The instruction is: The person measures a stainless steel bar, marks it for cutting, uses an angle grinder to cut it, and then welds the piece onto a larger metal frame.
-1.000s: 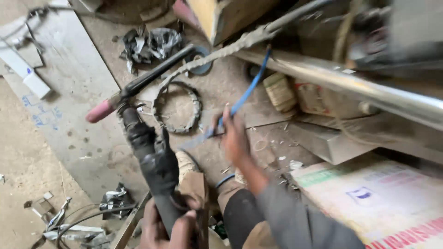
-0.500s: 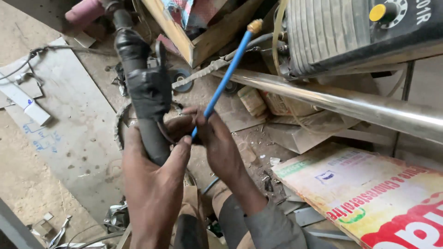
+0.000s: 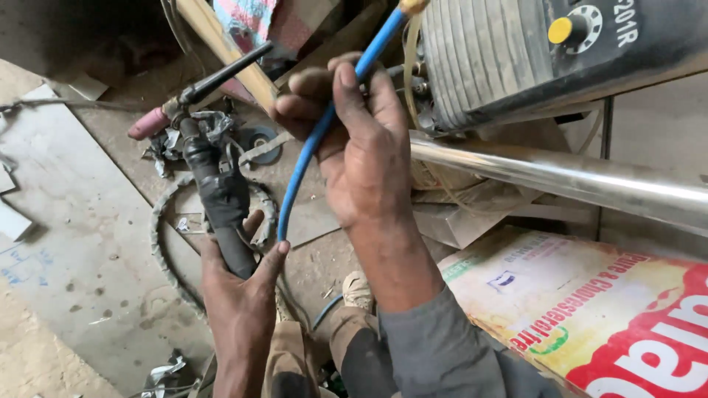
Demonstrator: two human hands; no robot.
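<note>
Cluttered workshop floor (image 3: 81,243), open room at left edge, I note left hand (image 3: 240,295) clamped on welding torch (image 3: 214,184), right hand (image 3: 361,140) clamped on blue hose (image 3: 310,155), now raised from torch handle

**Welding torch and blue hose in hand**

The welding torch (image 3: 214,188) was held by the lower end of its black, tape-wrapped handle in the left hand (image 3: 240,298). It stood nearly upright, tilted slightly to the left, with its head at the top. A pink ceramic nozzle (image 3: 147,124) pointed left and down from the head, and a long black back cap (image 3: 225,74) angled up to the right. The thin blue hose (image 3: 324,125) passed under the fingers of the right hand (image 3: 361,140), running up to a yellowish fitting (image 3: 411,6) at the top edge and curving down toward the left thumb.
</note>
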